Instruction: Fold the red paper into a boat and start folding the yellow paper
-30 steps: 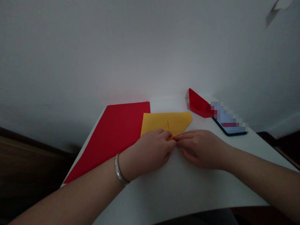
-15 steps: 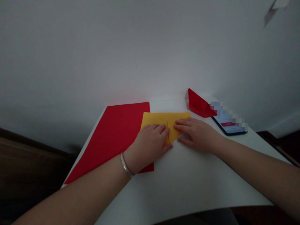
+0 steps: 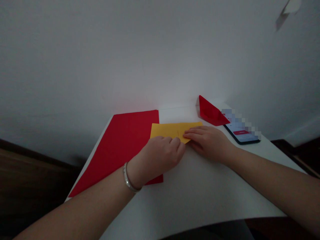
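A folded yellow paper [image 3: 170,130] lies on the white table [image 3: 200,196], partly over a large red sheet [image 3: 125,146]. My left hand [image 3: 157,158], with a silver bracelet on its wrist, is curled over the near part of the yellow paper, fingers pinching its folded tip. My right hand [image 3: 208,141] lies flat beside it, fingertips pressing the yellow paper's right side. The two hands almost touch at the paper's middle crease. The paper's near tip is hidden under the hands.
A folded red paper shape [image 3: 210,113] stands at the table's far right by the wall. A phone [image 3: 241,131] with a lit screen lies just right of it. A white wall rises behind the table; dark floor lies on both sides.
The yellow paper's near point has been folded up, so less of it shows. My left hand curled into a pinch over it; my right hand shifted slightly left along the fold.
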Demonstrator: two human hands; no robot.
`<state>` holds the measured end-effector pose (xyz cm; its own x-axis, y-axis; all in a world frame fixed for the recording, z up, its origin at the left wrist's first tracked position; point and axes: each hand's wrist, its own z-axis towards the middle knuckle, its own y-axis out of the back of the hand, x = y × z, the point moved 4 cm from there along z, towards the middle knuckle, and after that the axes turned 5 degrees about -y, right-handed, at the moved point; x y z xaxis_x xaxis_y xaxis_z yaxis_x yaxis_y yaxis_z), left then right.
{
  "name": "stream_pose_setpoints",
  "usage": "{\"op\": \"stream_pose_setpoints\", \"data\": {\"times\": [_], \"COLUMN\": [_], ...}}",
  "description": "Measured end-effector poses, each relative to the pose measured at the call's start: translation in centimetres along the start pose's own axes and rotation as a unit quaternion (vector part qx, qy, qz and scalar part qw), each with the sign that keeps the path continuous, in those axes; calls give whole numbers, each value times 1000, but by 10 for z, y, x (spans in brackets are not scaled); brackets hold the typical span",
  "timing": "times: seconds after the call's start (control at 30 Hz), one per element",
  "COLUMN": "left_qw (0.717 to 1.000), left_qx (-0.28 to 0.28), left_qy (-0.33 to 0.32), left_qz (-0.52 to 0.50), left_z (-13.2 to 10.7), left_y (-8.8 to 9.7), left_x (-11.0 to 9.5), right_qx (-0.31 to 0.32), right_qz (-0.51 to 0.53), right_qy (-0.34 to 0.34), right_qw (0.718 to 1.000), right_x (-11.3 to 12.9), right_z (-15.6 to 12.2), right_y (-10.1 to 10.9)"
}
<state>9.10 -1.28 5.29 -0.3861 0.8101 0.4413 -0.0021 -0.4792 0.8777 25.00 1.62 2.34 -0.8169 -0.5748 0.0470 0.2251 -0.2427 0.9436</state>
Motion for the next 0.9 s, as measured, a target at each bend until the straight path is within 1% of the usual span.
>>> {"op": "stream_pose_setpoints", "data": {"times": [0.03,0.1,0.17,0.23,0.33,0.4,0.47,0.53,0.57,0.6,0.67,0.7,0.73,0.77,0.8,0.83,0.87,0.9], "left_qw": [1000,997,988,976,957,928,878,813,772,719,611,564,530,512,511,524,549,582], "left_qx": [-22,-73,-127,-167,-203,-230,-263,-300,-317,-334,-342,-336,-325,-315,-306,-298,-287,-269], "left_qy": [6,38,88,132,177,229,301,368,400,431,475,490,499,502,501,495,483,467], "left_qz": [7,9,-7,-36,-106,-183,-263,-336,-379,-431,-533,-574,-604,-621,-627,-625,-619,-609], "left_z": [-2,-5,-10,-14,-19,-24,-29,-34,-35,-37,-36,-35,-33,-31,-30,-29,-28,-27], "left_y": [4,11,16,17,15,12,7,0,-4,-9,-22,-27,-32,-36,-38,-40,-40,-39], "left_x": [2,7,13,18,25,35,48,61,67,72,77,77,76,75,73,72,70,69], "right_qx": [-7,-32,-75,-123,-169,-200,-242,-278,-290,-295,-286,-274,-256,-233,-207,-176,-150,-127], "right_qz": [0,8,26,40,41,27,-7,-38,-41,-32,22,65,116,173,230,279,319,350], "right_qy": [-10,-40,-70,-79,-66,-85,-129,-161,-164,-160,-140,-131,-128,-128,-133,-145,-159,-176], "right_qw": [1000,999,994,988,983,976,962,946,942,942,948,951,951,948,942,933,922,911], "right_x": [-1,-5,-10,-12,-8,-5,-4,-4,-3,-3,-4,-5,-6,-8,-10,-12,-15,-17], "right_z": [0,-2,-5,-7,-10,-12,-15,-17,-18,-19,-17,-16,-15,-13,-11,-10,-8,-7], "right_y": [2,7,15,23,34,41,48,52,52,51,45,40,35,28,21,14,7,0]}}
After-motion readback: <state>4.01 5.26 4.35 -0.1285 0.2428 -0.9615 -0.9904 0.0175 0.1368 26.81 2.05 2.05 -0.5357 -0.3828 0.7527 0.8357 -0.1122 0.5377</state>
